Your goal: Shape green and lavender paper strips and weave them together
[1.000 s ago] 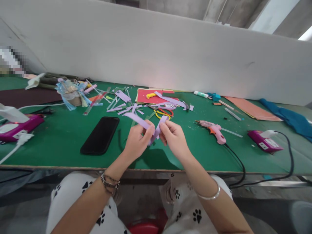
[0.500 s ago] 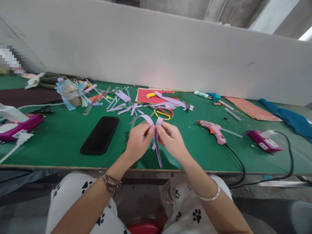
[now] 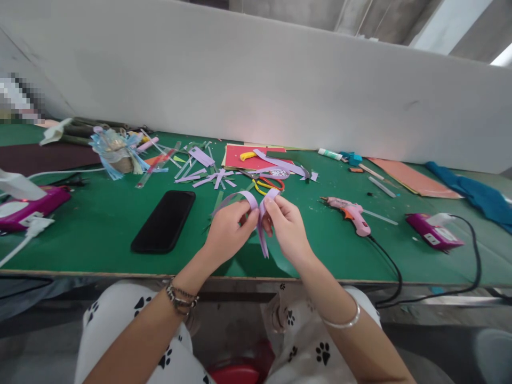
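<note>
Curved strips of light purple paper [image 3: 263,234] are pinched between my two hands over the front of the green table. My left hand [image 3: 231,226] is closed on a strip that arches up and back over its knuckles. Close beside it, my right hand [image 3: 283,221] pinches another looped part, with a tail hanging down between the hands. Whether these are one strip or several joined I cannot tell. Just beyond my hands lie scissors [image 3: 269,185] with yellow and red handles. To my left a black phone [image 3: 164,221] lies flat.
Purple paper scraps [image 3: 219,177] lie behind my left hand, near red paper [image 3: 240,157]. A pink glue gun [image 3: 352,212] rests at right, its cord running off the front edge. Purple power strips [image 3: 434,232] sit at both sides. A bundle with blue ribbon [image 3: 120,154] stands back left.
The strips have shifted slightly up and bend more. My right fingers have moved a little up and right along the paper, and the hanging tail reaches less far down.
</note>
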Action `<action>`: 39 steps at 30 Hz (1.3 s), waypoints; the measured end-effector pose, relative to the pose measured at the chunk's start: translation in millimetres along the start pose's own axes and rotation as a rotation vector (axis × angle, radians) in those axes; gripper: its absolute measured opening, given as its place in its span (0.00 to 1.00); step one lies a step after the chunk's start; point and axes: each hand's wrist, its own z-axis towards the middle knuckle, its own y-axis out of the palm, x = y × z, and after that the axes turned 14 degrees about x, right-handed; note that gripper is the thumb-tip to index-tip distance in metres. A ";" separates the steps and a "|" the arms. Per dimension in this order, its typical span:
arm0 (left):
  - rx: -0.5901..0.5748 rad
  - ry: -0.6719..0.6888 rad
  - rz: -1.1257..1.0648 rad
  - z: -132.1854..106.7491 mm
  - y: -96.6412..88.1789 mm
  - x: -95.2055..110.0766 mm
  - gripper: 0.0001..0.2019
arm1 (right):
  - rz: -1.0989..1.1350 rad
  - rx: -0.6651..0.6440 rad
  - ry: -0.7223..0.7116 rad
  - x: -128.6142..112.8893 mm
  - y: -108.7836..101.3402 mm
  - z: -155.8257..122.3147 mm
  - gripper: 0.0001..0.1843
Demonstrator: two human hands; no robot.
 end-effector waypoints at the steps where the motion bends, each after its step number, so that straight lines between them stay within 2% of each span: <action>1: 0.010 0.017 0.003 -0.5 0.5 -0.3 0.14 | -0.005 -0.006 -0.002 0.3 0.2 -0.1 0.18; 8: 0.045 0.000 -0.027 -3.7 1.1 1.4 0.15 | -0.069 -0.069 -0.041 3.3 -0.4 -1.8 0.18; 14: 0.157 -0.162 -0.123 -4.2 -0.1 5.6 0.16 | -0.091 -0.080 0.021 0.7 0.0 -1.7 0.18; 17: 0.087 -0.187 -0.151 -3.6 0.1 3.4 0.15 | -0.079 -0.058 0.016 -0.3 -0.2 -0.7 0.18; 20: -0.020 -0.128 -0.140 -2.7 1.3 1.7 0.15 | -0.046 -0.017 0.002 0.3 -0.9 0.8 0.19; 22: -0.025 -0.084 -0.104 -2.5 2.1 1.7 0.16 | -0.048 -0.011 0.000 1.5 -1.2 1.3 0.20; 26: 0.057 -0.026 -0.052 -3.0 2.7 2.5 0.15 | -0.119 -0.054 -0.041 3.3 -1.3 0.1 0.18; 31: 0.132 -0.013 -0.053 -4.1 2.1 4.0 0.16 | -0.106 -0.117 -0.052 2.2 -1.7 -1.5 0.18; 37: 0.240 -0.117 -0.100 -3.8 -1.4 4.0 0.17 | -0.127 -0.105 -0.009 3.1 -1.6 -0.2 0.18; 39: 0.235 -0.122 -0.099 -2.9 -1.8 1.9 0.16 | -0.110 -0.099 0.006 3.1 -1.2 0.8 0.18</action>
